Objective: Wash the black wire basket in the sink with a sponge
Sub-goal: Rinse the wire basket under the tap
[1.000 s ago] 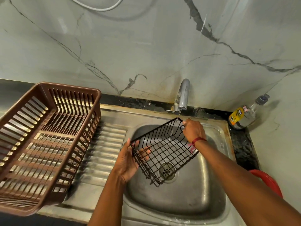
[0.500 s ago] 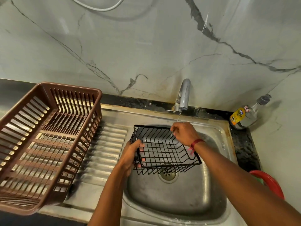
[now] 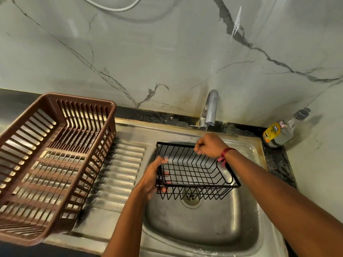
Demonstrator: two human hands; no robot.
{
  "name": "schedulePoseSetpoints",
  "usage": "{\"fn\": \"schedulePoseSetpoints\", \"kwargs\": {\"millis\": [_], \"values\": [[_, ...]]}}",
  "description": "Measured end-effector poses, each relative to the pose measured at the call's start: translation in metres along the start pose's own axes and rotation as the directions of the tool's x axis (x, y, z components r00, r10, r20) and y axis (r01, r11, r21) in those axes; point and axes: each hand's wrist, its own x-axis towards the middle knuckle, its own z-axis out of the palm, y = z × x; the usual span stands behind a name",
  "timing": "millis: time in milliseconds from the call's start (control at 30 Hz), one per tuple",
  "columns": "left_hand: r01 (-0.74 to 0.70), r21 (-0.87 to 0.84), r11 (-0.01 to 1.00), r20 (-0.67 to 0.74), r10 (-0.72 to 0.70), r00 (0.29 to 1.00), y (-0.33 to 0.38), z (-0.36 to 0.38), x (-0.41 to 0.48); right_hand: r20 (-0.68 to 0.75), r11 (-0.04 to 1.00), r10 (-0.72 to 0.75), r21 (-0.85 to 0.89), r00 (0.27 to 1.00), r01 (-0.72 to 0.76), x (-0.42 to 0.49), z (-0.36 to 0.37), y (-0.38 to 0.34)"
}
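The black wire basket (image 3: 194, 171) hangs level over the steel sink (image 3: 204, 229), its open top facing up, above the drain (image 3: 191, 198). My left hand (image 3: 156, 175) grips its left end, thumb over the rim and fingers under the side. My right hand (image 3: 209, 145) is curled over the back rim, right beneath the tap (image 3: 210, 110), and a thin stream of water falls onto it. No sponge is in view.
A brown plastic dish rack (image 3: 55, 164) sits on the ribbed drainboard (image 3: 118, 173) to the left. A dish-soap bottle (image 3: 280, 131) leans in the back right corner. A marble wall rises behind the sink.
The basket went from tilted on one corner to level with its open top up. Both hands kept hold, and the right hand moved back under the tap's stream.
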Motion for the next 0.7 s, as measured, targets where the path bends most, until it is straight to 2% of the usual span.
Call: {"fn": "schedulePoseSetpoints", "kwargs": {"millis": [67, 200, 300, 400, 467, 600, 700], "values": [[0.006, -0.001, 1.000, -0.001, -0.006, 1.000, 0.000, 0.002, 0.001, -0.008, 0.999, 0.008, 0.031, 1.000, -0.008, 0.003, -0.004, -0.003], [0.029, 0.000, 1.000, -0.001, -0.029, 1.000, -0.003, 0.006, 0.002, 0.055, 1.000, 0.012, -0.022, 0.998, -0.010, 0.002, -0.013, -0.006], [0.040, -0.016, 0.999, 0.001, -0.040, 0.999, -0.004, 0.007, 0.003, 0.037, 1.000, 0.014, 0.009, 0.999, -0.015, 0.002, -0.015, -0.008], [0.047, -0.048, 0.998, 0.018, -0.046, 0.999, -0.005, 0.007, 0.004, 0.042, 0.999, -0.006, -0.044, 0.999, 0.008, 0.002, -0.016, -0.010], [0.050, -0.052, 0.997, 0.030, -0.048, 0.998, -0.005, 0.008, 0.004, 0.052, 0.999, -0.003, 0.034, 0.999, 0.001, 0.002, -0.017, -0.014], [0.048, -0.053, 0.997, 0.035, -0.046, 0.998, -0.005, 0.013, 0.006, 0.022, 0.999, -0.003, 0.045, 1.000, 0.002, 0.005, -0.018, -0.020], [0.057, -0.067, 0.996, 0.027, -0.056, 0.998, -0.007, 0.016, 0.008, 0.029, 0.992, 0.004, 0.128, 1.000, -0.007, 0.005, -0.020, -0.022]]}}
